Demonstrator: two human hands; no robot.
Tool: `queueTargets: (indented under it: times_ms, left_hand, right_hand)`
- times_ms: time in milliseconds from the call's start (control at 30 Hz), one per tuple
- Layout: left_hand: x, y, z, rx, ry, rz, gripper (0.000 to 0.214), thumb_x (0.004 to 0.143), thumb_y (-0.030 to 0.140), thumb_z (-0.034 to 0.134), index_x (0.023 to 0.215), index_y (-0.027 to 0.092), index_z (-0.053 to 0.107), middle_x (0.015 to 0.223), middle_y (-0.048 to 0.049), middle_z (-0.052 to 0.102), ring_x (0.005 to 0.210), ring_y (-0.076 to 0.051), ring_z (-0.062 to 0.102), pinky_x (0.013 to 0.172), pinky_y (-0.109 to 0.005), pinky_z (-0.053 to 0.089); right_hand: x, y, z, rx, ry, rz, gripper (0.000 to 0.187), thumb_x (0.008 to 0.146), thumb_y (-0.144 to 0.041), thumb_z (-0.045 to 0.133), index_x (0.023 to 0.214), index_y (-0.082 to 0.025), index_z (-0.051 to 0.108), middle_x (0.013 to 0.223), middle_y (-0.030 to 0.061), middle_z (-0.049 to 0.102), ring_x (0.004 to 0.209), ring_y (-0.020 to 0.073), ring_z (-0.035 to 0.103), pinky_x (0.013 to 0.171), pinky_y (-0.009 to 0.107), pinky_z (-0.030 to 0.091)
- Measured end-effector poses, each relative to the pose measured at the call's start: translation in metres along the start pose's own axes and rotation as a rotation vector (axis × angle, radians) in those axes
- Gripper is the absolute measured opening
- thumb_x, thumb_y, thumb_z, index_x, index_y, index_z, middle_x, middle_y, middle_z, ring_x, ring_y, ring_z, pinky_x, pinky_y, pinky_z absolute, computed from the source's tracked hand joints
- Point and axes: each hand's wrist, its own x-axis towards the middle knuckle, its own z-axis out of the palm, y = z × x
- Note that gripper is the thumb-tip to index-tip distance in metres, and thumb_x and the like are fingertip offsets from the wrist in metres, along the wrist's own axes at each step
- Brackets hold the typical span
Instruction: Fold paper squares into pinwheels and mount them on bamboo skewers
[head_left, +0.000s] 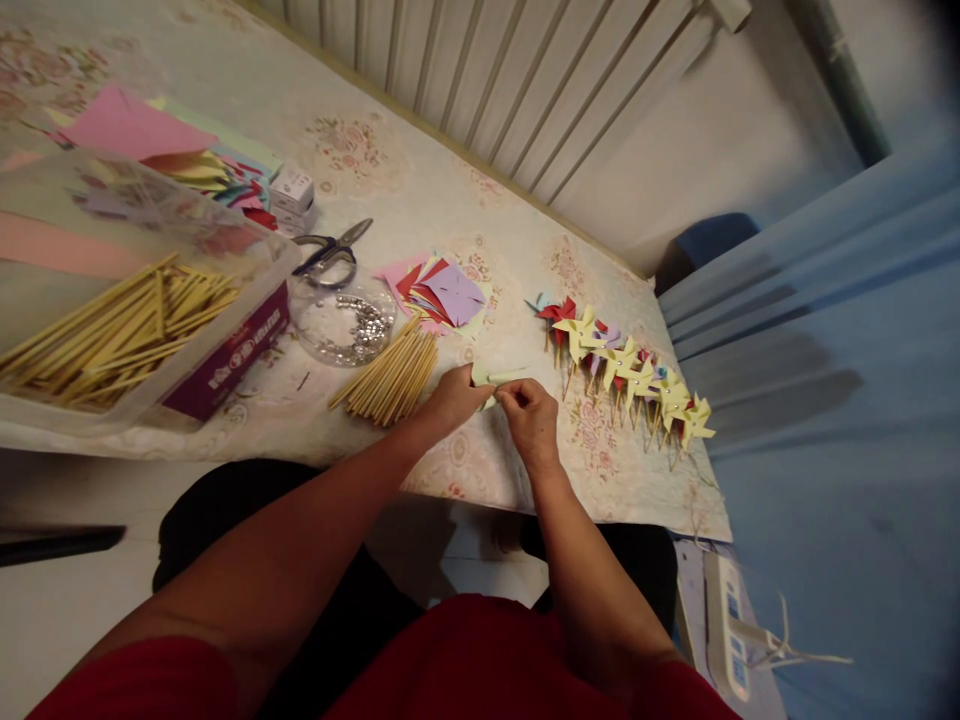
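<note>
A pale green piece of paper [484,377] is between my two hands, with part of it curled over. My left hand [456,393] is closed on its left side. From the right, my right hand [531,412] pinches at the paper's edge; its fingertips hide whatever small part they grip. Left of my hands lies a bundle of thin wooden sticks [394,375]. Just beyond them is a stack of coloured paper squares [450,292], a purple one with cut corners on top. Finished paper pinwheels on sticks [619,362] lie in a row to the right.
A clear round dish [315,345] holds small metal pins, with scissors [330,258] behind it. A clear plastic bin [97,410] of sticks stands left, near small white boxes [291,195] and coloured paper [135,125]. A radiator [480,75] and blue curtain [817,400] border the table.
</note>
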Motion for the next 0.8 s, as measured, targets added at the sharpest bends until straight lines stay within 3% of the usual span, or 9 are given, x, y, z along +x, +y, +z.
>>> queueTargets:
  times_ms: [233,467,700,800]
  left_hand:
    - [-0.0022,0.0059,0.001,0.221,0.035,0.056,0.019,0.076,0.017,0.056,0.089,0.01,0.067,0.08,-0.0048,0.067,0.077,-0.014,0.059,0.069,-0.023,0.043]
    - [-0.0042,0.0077,-0.0007,0.215,0.021,0.015,0.019,0.076,0.02,0.057,0.089,0.01,0.066,0.079,-0.0043,0.066,0.074,-0.013,0.057,0.065,-0.022,0.042]
    - [0.0004,0.001,-0.0009,0.245,0.01,0.049,0.023,0.075,0.02,0.056,0.092,0.011,0.067,0.08,-0.0056,0.067,0.076,-0.015,0.058,0.067,-0.023,0.042]
    - [0.0009,-0.0004,-0.0005,0.26,0.013,0.039,0.022,0.075,0.022,0.055,0.091,0.012,0.067,0.079,-0.0055,0.067,0.077,-0.016,0.058,0.067,-0.023,0.042]
  right_hand:
    - [0.0055,-0.0065,-0.0071,-0.172,-0.084,-0.141,0.013,0.08,-0.021,0.055,0.069,-0.02,0.062,0.073,0.0022,0.061,0.073,0.0171,0.054,0.071,0.03,0.041]
    - [0.0093,-0.0056,-0.0025,0.043,-0.089,0.14,0.013,0.074,-0.026,0.057,0.063,-0.02,0.059,0.061,-0.002,0.056,0.06,0.0143,0.05,0.061,0.026,0.039]
    - [0.0081,-0.0069,-0.0051,-0.16,-0.106,-0.103,0.014,0.076,-0.022,0.052,0.066,-0.02,0.06,0.072,0.0025,0.061,0.073,0.0171,0.054,0.072,0.03,0.04]
    - [0.0088,-0.0046,-0.0029,-0.059,-0.103,0.024,0.013,0.074,-0.024,0.054,0.064,-0.019,0.059,0.067,0.0005,0.059,0.067,0.0158,0.052,0.067,0.028,0.04]
